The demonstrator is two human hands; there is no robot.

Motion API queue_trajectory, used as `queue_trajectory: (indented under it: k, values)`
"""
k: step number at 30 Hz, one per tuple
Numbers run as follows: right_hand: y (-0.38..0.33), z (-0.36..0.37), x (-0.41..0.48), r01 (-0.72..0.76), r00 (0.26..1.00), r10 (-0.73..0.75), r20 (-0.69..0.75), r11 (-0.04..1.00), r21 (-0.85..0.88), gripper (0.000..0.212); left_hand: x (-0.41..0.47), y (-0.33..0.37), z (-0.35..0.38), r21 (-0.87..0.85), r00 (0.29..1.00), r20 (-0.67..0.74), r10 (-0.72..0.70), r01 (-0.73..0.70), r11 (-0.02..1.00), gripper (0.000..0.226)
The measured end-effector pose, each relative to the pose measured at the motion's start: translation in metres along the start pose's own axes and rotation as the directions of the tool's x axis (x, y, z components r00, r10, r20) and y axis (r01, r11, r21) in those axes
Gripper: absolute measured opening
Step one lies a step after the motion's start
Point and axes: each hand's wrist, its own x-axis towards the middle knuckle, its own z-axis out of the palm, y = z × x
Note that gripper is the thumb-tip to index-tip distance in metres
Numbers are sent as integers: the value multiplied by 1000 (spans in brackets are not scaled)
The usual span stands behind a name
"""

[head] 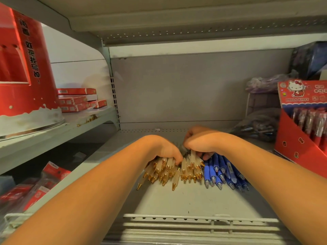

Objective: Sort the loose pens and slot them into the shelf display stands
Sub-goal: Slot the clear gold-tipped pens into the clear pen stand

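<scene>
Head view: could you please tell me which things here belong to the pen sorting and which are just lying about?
Job in hand:
gold-tipped pens, gripped by the left hand and right hand; blue pens beside them; red display stand at right.

Lying about:
flat red boxes; tall red carton; plastic bags at the back; packets at lower left.

Flat red boxes [77,100] are lying stacked on the left shelf [53,131]; a crumpled plastic bag [261,84] is sitting back right.
</scene>
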Motion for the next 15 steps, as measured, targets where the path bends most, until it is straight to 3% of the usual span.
queue_trajectory:
  k: [8, 15]
  values:
    - [-3, 2, -1, 35, 999, -34, -32, 999, 22, 9, 1, -21, -8, -199, 995, -94, 25, -43, 979, 22]
    - [-6, 5, -6, 87, 990, -72, -122, 989, 118, 9, -2, -30, -12, -227, 974, -220, 60, -111, 968, 16]
